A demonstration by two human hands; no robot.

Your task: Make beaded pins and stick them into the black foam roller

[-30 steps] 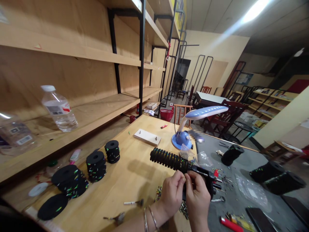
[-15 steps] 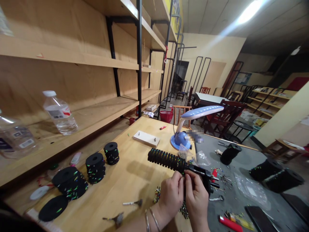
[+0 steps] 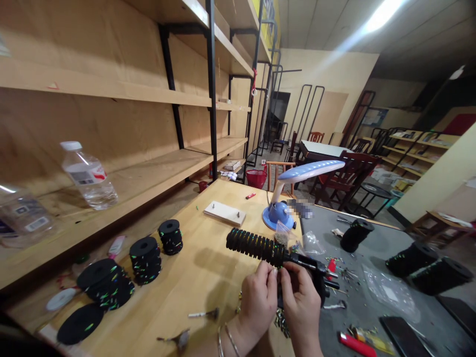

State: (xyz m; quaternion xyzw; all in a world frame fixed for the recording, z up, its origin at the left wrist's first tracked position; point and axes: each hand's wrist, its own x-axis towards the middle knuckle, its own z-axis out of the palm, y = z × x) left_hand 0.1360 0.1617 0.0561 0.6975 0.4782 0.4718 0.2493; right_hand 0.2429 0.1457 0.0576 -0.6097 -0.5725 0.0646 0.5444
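Note:
My left hand (image 3: 259,293) and my right hand (image 3: 301,291) pinch side by side, fingertips nearly meeting just below a black spindle device (image 3: 307,264). Whatever the fingertips hold is too small and hidden to make out. A row of black ribbed rings (image 3: 255,245) flecked with green and yellow sits on the device's shaft and points to the left, just above my fingers. Beneath my hands lies a pile of small shiny coloured pieces (image 3: 281,323), partly covered by them.
Stacks of black discs (image 3: 145,260) stand on the left of the wooden table. Behind the device are a blue desk lamp (image 3: 277,215) and a white board with two pegs (image 3: 224,213). On the grey mat lie a red-handled tool (image 3: 356,344), a phone (image 3: 403,337) and black rolls (image 3: 356,235).
Both hands stay under the ringed shaft. My left hand has shifted slightly up and left, and the fingertips have changed position a little. The view has moved slightly.

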